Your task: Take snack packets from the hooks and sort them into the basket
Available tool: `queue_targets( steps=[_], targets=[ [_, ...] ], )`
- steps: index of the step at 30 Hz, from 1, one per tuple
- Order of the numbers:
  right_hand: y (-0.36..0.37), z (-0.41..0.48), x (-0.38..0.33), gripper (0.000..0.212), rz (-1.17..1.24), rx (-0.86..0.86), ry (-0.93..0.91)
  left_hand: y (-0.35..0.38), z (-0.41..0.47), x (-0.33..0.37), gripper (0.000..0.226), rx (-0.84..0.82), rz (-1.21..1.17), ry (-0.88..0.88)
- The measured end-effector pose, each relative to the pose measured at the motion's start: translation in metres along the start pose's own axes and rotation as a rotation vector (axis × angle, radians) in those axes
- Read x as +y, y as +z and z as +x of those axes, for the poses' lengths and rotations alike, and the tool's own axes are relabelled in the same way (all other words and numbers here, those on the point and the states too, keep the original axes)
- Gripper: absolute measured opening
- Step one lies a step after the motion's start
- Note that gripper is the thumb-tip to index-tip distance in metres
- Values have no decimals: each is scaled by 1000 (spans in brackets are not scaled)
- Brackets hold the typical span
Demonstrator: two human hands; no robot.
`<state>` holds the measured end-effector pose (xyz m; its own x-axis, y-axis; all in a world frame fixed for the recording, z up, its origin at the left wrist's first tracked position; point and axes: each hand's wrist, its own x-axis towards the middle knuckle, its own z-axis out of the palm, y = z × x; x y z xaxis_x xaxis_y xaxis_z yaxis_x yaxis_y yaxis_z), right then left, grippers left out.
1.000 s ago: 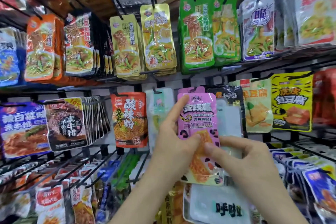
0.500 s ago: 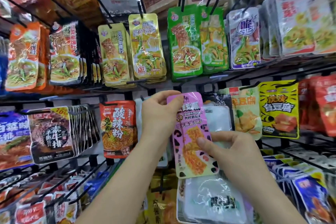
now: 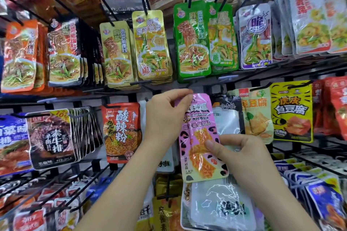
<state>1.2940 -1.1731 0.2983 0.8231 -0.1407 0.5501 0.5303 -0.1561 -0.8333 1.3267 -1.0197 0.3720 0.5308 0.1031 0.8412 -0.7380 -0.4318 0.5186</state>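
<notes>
The left hand [image 3: 165, 116] pinches the pink packet [image 3: 201, 137] at its top, the right hand [image 3: 242, 154] grasps its middle; it should slide straight off the hook.

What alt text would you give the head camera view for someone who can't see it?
Two bare hands hold a pink snack packet at a hook rack: the left hand pinches its top edge, the right hand grips its middle. Rows of yellow, green, orange and purple packets hang around it.
</notes>
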Motion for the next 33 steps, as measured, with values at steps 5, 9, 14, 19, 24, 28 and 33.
queue_targets(
  steps=[5, 9, 14, 19, 24, 28, 33],
  targets=[
    [6, 1, 3, 23, -52, 41, -13, -3, -1, -6, 26, -89, 255, 164],
    [9, -2, 5, 29, -130, 50, -33, 0, 5, -11, 25, -69, 289, 138],
    [-5, -15, 2, 11, -282, 99, -112, 10, 15, -28, 24, -53, 371, 187],
    [-22, -26, 6, 15, -192, 166, -107, 26, 15, -57, 23, 42, 643, 400],
    [-29, -34, 10, 14, -99, 189, -72, 31, 12, -77, 46, 75, 701, 447],
    [-27, -38, 11, 14, -35, 173, -41, 33, 2, -74, 60, 98, 666, 436],
    [-23, -42, 14, 18, 59, 240, -34, 9, -73, -16, 24, -39, 64, -14]
  ],
)
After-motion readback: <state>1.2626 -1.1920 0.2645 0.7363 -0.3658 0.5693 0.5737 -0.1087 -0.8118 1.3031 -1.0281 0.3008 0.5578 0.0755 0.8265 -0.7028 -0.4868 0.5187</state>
